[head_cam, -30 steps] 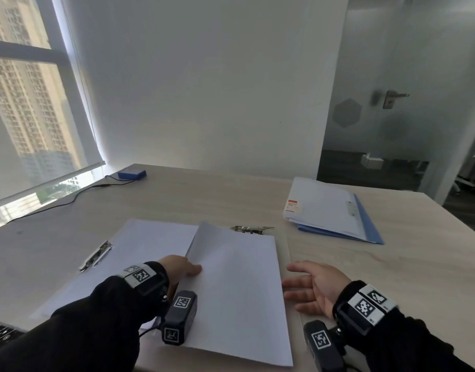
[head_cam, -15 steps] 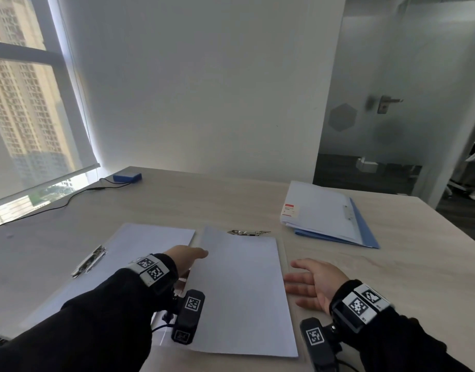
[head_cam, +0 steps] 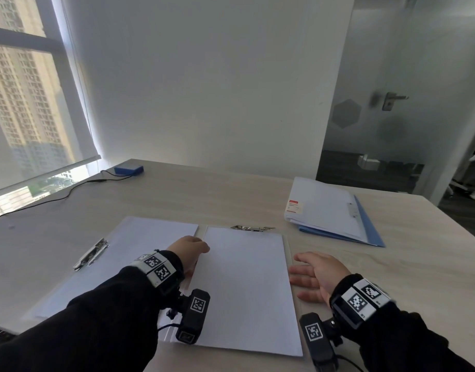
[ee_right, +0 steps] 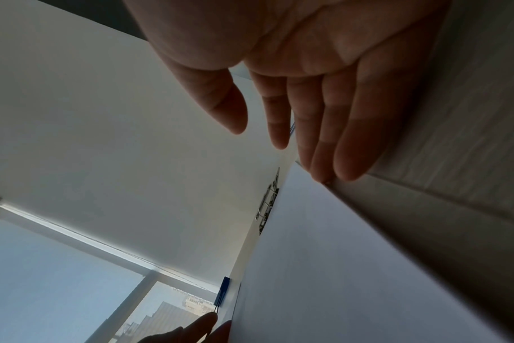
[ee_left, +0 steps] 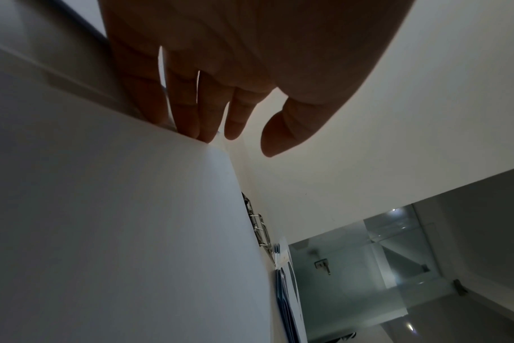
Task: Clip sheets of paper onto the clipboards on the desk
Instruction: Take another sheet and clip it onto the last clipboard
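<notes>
You squared the sheet (head_cam: 247, 285) on the clipboard (head_cam: 288, 253); its top edge sat at twelve o'clock, seemingly under the clip (head_cam: 252, 227). Your left hand (head_cam: 189, 251) and right hand (head_cam: 318, 275), fingers straight, bracketed its sides.

A white sheet of paper (head_cam: 247, 285) is laid flat on a clipboard (head_cam: 286, 248), whose pale edge is seen along the sheet's right side. The sheet's far edge lies just short of the metal clip (head_cam: 252, 227). To the left of this sheet, touching it, a second clipboard with paper (head_cam: 140, 245) is laid, turned sideways, its clip (head_cam: 91, 254) at the left end.
</notes>
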A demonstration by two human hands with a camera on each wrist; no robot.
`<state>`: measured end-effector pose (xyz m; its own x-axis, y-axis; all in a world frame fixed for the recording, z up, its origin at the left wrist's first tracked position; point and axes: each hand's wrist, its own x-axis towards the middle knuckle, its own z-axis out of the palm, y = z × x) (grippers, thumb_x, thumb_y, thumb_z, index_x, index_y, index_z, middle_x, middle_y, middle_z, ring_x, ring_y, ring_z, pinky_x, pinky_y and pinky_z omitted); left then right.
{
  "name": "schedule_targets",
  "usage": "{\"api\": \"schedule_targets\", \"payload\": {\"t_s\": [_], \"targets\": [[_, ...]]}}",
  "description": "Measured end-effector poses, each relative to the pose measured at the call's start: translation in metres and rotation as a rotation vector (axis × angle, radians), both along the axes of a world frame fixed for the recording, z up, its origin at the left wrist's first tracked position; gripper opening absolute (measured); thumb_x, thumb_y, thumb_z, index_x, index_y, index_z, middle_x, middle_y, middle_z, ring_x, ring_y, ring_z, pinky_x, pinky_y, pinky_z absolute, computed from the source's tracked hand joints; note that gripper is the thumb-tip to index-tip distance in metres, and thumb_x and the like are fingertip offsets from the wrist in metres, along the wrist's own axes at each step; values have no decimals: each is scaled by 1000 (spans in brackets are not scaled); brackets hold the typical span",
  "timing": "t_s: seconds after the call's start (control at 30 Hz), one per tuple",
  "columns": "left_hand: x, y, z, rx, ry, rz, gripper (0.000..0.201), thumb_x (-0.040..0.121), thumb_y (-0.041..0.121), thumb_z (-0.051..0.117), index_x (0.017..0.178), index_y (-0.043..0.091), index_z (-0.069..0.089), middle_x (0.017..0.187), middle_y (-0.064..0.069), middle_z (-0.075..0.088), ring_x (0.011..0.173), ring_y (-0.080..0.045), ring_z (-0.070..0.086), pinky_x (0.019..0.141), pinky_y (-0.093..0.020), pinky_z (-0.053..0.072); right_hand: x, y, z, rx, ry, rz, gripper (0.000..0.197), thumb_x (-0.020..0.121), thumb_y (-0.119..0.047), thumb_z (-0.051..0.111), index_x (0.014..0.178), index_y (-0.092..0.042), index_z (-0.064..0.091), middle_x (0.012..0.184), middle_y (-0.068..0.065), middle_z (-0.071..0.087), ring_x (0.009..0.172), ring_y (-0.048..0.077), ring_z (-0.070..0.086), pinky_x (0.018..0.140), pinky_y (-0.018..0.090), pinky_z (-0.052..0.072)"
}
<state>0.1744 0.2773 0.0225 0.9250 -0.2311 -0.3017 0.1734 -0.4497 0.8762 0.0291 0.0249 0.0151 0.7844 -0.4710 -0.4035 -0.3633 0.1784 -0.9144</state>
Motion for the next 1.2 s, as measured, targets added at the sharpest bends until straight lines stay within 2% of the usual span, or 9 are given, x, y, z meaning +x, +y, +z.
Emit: {"api": "schedule_targets", "payload": {"t_s": [0.17,0.3,0.4,0.5,0.63,0.8,0.97,1.07,1.2], "targets": [[10,-1,-3,46,-20,-29,32,82,25,63,111,11,62,107,-14,67,102,-34,64,93,-48,53,2,2,4,-11,16,-1,27,92,-27,57,115,-14,60,107,15,72,84,28,69,59,34,54],[15,-5,0,72,-33,-20,35,85,25,60,118,13,59,110,-11,63,102,-30,62,73,-34,48,7,1,6,-19,-7,-28,25,91,-26,58,113,-13,62,106,15,72,83,29,70,62,38,56],[19,-8,-1,82,-61,-29,39,87,23,59,123,8,60,121,-16,62,109,-32,59,84,-33,44,18,3,7,49,-59,-49,26,92,-22,58,113,-8,62,109,16,71,86,30,69,65,39,58],[20,-12,-5,57,-57,-35,41,89,19,58,128,5,56,128,-16,58,101,-26,52,86,-29,38,38,7,7,188,-111,-81,29,92,-21,57,115,-4,60,118,18,67,93,30,67,71,40,58],[18,-13,-12,41,-34,-61,53,90,19,56,141,11,43,139,-12,50,105,-23,49,85,-28,35,70,13,7,298,-153,-150,42,95,-23,53,134,-6,49,133,21,56,104,34,63,69,41,58],[17,-10,-12,23,-30,-60,53,90,19,55,141,13,42,141,-10,49,114,-23,49,86,-27,34,108,14,10,336,-134,-181,48,97,-27,47,144,-15,40,150,20,39,132,36,47,96,49,46],[17,-7,-16,22,-25,-70,55,88,21,56,141,15,42,142,-6,49,129,-26,46,93,-28,35,139,18,23,69,-103,-66,55,91,-19,50,144,-9,39,153,15,38,139,33,40,100,49,42],[17,-7,-17,12,-32,-69,56,88,22,57,141,16,41,143,-4,49,128,-24,47,97,-29,36,153,28,29,-273,-72,74,59,89,-6,50,146,-8,36,149,20,42,134,36,45,108,49,40],[18,-7,-18,4,-30,-81,57,87,21,57,142,15,39,145,-2,47,129,-23,47,100,-31,37,167,51,28,-843,126,466,50,91,-8,43,140,-16,39,125,9,57,110,23,52,84,26,44]]}}
